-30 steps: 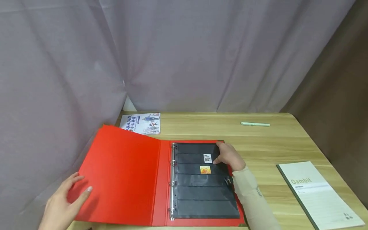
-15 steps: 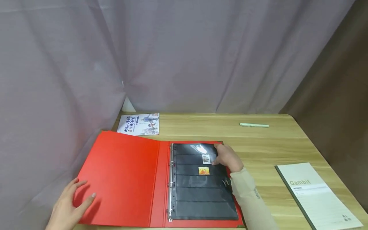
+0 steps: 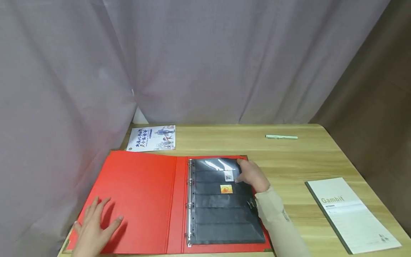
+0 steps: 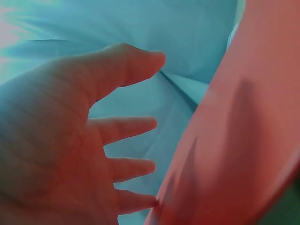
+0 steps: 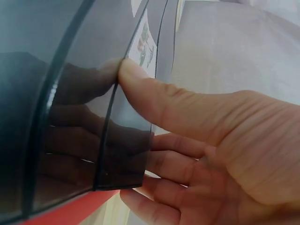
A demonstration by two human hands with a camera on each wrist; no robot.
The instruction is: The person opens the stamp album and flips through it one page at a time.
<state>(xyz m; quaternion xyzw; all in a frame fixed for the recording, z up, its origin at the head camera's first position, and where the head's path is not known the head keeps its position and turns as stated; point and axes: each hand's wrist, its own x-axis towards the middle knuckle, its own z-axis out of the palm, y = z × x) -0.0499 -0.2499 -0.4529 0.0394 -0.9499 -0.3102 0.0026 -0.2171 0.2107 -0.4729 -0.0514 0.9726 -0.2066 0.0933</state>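
Head view shows the right hand [image 3: 253, 175] pinching the black sleeve page's [image 3: 224, 210] far right corner in the open red binder [image 3: 141, 200], while the left hand [image 3: 94, 228] rests flat, fingers spread, on the left cover.

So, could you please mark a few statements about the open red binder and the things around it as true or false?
1. The red binder lies open on the wooden table. True.
2. The left hand rests with spread fingers on the binder's inside cover. True.
3. The right hand holds the pale green pen. False: the pen lies apart at the far side of the table; the right hand pinches the edge of the black stamp page.
4. The black page holds two stamps. True.
5. The Gambit notebook lies on the binder. False: it lies on the table, to the binder's right.
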